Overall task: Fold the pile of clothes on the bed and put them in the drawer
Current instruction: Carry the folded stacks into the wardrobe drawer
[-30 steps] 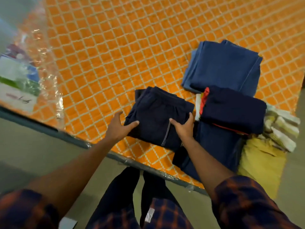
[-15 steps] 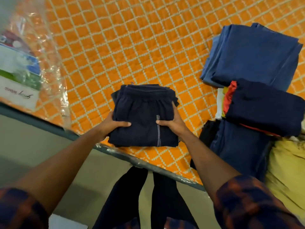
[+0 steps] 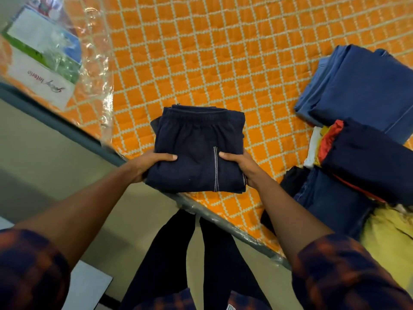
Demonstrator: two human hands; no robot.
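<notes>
Gripping folded navy trousers [image 3: 197,148] at the near edge of an orange quilted bed [image 3: 201,52], a person holds one side in the left hand [image 3: 148,163] and the other in the right hand [image 3: 242,165], thumbs on top and fingers curled beneath. Folded blue clothes [image 3: 362,86] and a dark bundle [image 3: 371,157] lie well to the right, beside a yellow garment [image 3: 388,238].
</notes>
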